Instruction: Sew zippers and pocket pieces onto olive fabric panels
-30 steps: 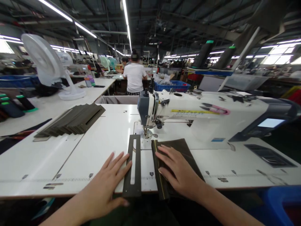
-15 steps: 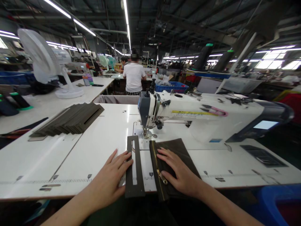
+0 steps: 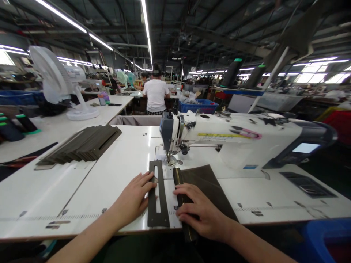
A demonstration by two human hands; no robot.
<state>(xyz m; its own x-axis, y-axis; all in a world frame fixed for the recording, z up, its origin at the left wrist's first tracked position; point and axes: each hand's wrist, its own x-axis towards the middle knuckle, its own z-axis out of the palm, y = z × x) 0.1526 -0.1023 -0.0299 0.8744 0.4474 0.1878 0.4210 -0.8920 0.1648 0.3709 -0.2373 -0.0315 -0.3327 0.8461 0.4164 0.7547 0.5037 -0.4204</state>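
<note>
A dark slotted strip (image 3: 158, 193) lies lengthwise on the white sewing table (image 3: 82, 190), in front of the sewing machine's needle foot (image 3: 172, 160). My left hand (image 3: 134, 199) lies flat on the table with its fingertips on the strip's left edge. To the right a dark olive fabric panel with a brass zipper (image 3: 203, 186) lies along the strip. My right hand (image 3: 200, 212) presses on the panel's zipper edge with fingers curled over it. The white sewing machine (image 3: 246, 142) stretches off to the right.
A fanned stack of dark slotted strips (image 3: 82, 144) sits at the left rear of the table. Pink snips (image 3: 246, 133) lie on the machine arm. A white fan (image 3: 59, 80) stands on the neighbouring table. A person in a white shirt (image 3: 156, 93) stands farther back. A blue bin (image 3: 329, 241) sits at lower right.
My right hand slid toward me along the zipper edge and its fingers curled over it. My left hand shifted slightly forward along the strip. The fabric panel turned a little.
</note>
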